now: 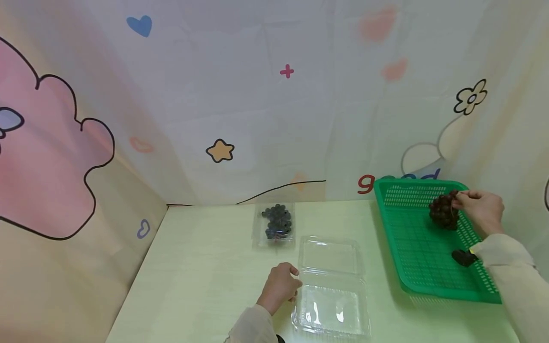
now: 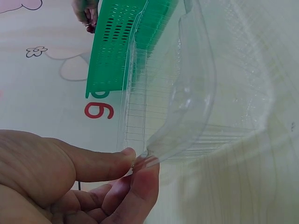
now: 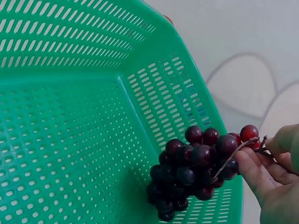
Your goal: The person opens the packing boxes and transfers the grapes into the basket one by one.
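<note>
My right hand [image 1: 482, 209] pinches the stem of a bunch of dark red grapes [image 1: 444, 211]. The bunch hangs inside the green basket [image 1: 396, 267], near its far right corner; in the right wrist view the grapes [image 3: 191, 163] show against the perforated wall. With thumb and fingers, my left hand [image 1: 280, 287] pinches the left edge of a clear plastic clamshell box [image 1: 330, 309], which lies on the table with its lid [image 1: 330, 255] folded back. The left wrist view shows the thumb [image 2: 105, 163] on the box's thin rim.
Behind the left hand stands another clear box [image 1: 258, 233] with dark grapes [image 1: 279, 221] in it. A printed curtain [image 1: 257, 95] hangs along the back of the pale table [image 1: 184, 286]. A small dark object [image 1: 464, 257] shows by the right cuff; I cannot tell what it is.
</note>
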### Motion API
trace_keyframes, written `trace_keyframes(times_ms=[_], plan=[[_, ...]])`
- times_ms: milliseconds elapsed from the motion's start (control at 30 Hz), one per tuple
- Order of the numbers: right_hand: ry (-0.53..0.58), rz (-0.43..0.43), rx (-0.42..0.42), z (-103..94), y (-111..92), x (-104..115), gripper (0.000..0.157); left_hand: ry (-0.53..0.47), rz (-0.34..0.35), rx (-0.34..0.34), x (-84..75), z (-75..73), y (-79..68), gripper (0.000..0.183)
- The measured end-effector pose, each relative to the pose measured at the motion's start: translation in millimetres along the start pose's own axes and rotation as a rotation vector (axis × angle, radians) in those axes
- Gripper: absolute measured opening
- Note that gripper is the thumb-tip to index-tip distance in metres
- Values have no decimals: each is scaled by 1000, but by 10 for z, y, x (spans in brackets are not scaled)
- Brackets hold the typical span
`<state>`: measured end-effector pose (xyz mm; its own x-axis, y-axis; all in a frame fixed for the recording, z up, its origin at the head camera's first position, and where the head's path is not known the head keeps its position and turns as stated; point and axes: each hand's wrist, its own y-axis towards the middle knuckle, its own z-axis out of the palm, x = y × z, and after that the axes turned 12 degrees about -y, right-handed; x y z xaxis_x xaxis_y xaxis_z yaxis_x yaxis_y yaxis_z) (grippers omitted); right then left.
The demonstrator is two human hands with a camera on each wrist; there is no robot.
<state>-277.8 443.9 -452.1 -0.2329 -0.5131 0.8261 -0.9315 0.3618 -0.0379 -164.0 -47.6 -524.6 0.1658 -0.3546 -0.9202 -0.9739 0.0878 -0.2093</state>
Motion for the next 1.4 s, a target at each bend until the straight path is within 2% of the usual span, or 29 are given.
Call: trace_keyframes(times_ms=[100,233,433,700,1033,1400], plan=[[-60,-16,21,-5,-29,-34,40,7,4,2,4,-5,4,13],[-107,-29,43,-6,-73,-65,43,10,2,4,7,-11,4,13],[-115,-44,65,-16,-148,-91,48,7,-3,-1,18,-1,5,13],[-199,-33,119,-75,-228,-149,41,7,-30,7,-1,-9,15,13],[-262,-38,156,-128,-343,-248,50,6,-24,13,6,-7,31,13],[-330,-52,184,-151,-483,-304,54,-8,-29,12,13,0,30,14]])
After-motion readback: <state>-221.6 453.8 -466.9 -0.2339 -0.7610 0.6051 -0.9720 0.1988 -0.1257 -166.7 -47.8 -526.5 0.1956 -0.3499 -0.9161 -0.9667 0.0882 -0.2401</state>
